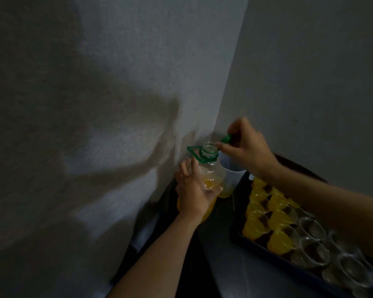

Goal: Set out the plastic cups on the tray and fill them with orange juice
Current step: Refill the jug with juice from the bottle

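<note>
**Juice bottle** [211, 172]: clear plastic, green carry handle [192, 150] at the neck, mouth uncapped. Upright or nearly so, at the far left of the dark counter, in the corner of the walls. Orange juice shows in the lower body; the shoulder is clear.

**Left hand** [192, 190]: fingers wrapped round the bottle's body, gripping it.

**Right hand** [243, 147]: pinches the green cap [226, 139] just beside the open mouth, not on it.

**Plastic jug** [233, 174]: translucent, directly behind the bottle, a little juice at its bottom.

**Tray** [278, 258]: dark, to the right of the bottle. Filled cups [255, 229] stand in rows at the far end; empty cups [310, 229], clear, fill the near end. The right forearm hides part of the rows.

**Status (judged):** partway; filling of the near cups is outstanding.

**Hazards (judged):**
- One-handed grip on a large smooth bottle; a slip while tilting would splash juice over counter and tray.
- The small, light cups stand packed together; a heavy stream or a knock from the forearm crossing above them could topple several.
- Dim light makes fill levels hard to read, so overfilling is likely.

**Surface:** dark counter [235, 267], smooth, faintly reflective.

**Room:** two plain pale walls [95, 104] meeting in a corner; low light; arm shadows on the left wall.
</note>
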`<state>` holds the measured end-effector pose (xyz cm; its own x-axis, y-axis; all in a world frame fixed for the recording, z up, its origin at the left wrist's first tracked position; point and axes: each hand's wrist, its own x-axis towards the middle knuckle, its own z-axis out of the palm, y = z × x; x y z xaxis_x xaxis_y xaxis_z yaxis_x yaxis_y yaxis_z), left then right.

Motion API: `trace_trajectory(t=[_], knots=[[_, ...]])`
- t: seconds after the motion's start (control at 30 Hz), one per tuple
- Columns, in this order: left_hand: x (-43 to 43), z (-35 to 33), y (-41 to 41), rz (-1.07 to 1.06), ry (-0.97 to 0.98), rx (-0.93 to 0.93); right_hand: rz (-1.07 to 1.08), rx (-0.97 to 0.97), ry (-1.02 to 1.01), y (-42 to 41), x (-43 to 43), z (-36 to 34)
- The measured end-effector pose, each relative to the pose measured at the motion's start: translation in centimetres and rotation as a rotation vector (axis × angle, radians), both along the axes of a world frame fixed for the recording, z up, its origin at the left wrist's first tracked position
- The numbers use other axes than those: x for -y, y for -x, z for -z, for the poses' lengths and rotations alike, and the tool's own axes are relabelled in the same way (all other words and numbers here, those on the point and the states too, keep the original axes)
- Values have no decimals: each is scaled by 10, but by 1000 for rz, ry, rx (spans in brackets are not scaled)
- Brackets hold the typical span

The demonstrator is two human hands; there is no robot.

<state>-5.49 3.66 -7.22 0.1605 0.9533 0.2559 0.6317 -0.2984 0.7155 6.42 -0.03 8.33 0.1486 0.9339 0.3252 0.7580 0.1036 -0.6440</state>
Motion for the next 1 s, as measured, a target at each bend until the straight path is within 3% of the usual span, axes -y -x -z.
trace_trajectory(t=[0.13,0.27,0.53,0.63,0.8,1.0], knots=[[0,-2,-1,-10,-7,-1,203,-173,-100,5,50,70],[0,-6,-1,3,24,9,330,-107,-84,11,99,151],[1,-6,-2,-10,-6,43,406,-160,220,22,160,270],[0,-6,-1,-16,-5,46,424,-36,258,24,168,287],[-2,-4,-1,2,-11,73,463,8,286,27,173,292],[6,0,7,39,74,233,382,-16,-132,43,144,243]])
